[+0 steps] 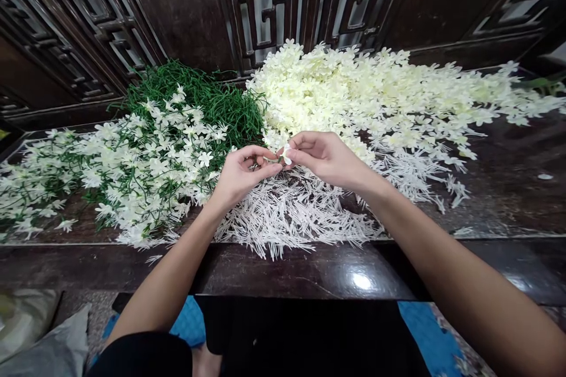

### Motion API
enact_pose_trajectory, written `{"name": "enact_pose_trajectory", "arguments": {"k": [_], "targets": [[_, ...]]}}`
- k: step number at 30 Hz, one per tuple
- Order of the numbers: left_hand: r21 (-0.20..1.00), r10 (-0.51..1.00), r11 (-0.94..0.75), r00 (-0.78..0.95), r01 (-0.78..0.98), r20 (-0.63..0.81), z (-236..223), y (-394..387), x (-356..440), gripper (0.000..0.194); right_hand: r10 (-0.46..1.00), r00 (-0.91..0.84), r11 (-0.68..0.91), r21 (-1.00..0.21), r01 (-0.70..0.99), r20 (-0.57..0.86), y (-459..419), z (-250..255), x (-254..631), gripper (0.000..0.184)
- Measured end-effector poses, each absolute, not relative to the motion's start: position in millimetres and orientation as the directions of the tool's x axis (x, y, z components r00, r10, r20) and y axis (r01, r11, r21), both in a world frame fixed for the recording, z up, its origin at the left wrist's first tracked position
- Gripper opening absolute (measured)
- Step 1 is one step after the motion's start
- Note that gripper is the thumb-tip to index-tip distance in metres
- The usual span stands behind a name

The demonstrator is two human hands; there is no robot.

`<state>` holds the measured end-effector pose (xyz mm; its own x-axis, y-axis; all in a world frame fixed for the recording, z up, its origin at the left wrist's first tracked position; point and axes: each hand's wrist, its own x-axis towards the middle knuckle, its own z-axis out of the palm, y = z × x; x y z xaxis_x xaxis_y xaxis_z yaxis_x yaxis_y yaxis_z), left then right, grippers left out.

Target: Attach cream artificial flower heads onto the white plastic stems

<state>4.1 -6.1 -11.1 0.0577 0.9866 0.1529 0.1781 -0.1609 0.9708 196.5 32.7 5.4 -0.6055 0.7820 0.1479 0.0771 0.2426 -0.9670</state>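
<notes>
My two hands meet above the middle of the bench. My left hand (248, 169) pinches a thin green stem (273, 159) between thumb and fingers. In the fingertips of my right hand (319, 156) is a white artificial flower (287, 154), which touches the stem's end. Below my hands lies a heap of white spiky stamen pieces (292, 218). Loose pale-yellow petal pieces (327, 94) are piled behind my right hand. Beyond my left hand are a tangle of green stems (221, 103) and a pile of white flowers on green stems (163, 159).
The dark polished wooden bench (309, 274) has its front edge close to my body. A carved lattice panel (265, 6) rises behind the piles. Pale sacks (48, 336) stand on the floor at lower left. A single white petal piece (545, 177) lies far right.
</notes>
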Motion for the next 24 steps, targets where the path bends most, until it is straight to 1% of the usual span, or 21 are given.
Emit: {"name": "enact_pose_trajectory", "arguments": {"k": [3, 7, 11, 17, 24], "targets": [[0.925, 0.969, -0.248, 0.066, 0.287, 0.239, -11.5, -5.7, 2.2, 0.013, 0.784, -0.604, 0.233, -0.969, 0.077, 0.141, 33.1, 7.7, 198.8, 0.012], [0.861, 0.952, -0.291, 0.039, 0.417, 0.303, -12.6, -4.6, 0.6, 0.005, 0.787, -0.602, 0.231, -0.969, 0.088, 0.133, 32.8, 11.7, 201.4, 0.014], [0.816, 0.936, -0.339, 0.081, 0.467, 0.342, -14.9, -3.4, -0.3, 0.004, 0.794, -0.593, 0.275, -0.948, 0.16, 0.13, 31.5, 12.9, 201.9, 0.012], [0.8, 0.935, -0.355, 0.187, 0.484, 0.302, -10.9, -6.5, 2.6, 0.009, 0.785, -0.602, 0.368, -0.892, 0.262, 0.146, 28.5, 10.4, 200.3, 0.011], [0.797, 0.935, -0.351, 0.223, 0.491, 0.274, -8.5, -9.2, 4.3, 0.012, 0.77, -0.625, 0.397, -0.861, 0.319, 0.124, 27.7, 9.5, 197.9, 0.015]]}}
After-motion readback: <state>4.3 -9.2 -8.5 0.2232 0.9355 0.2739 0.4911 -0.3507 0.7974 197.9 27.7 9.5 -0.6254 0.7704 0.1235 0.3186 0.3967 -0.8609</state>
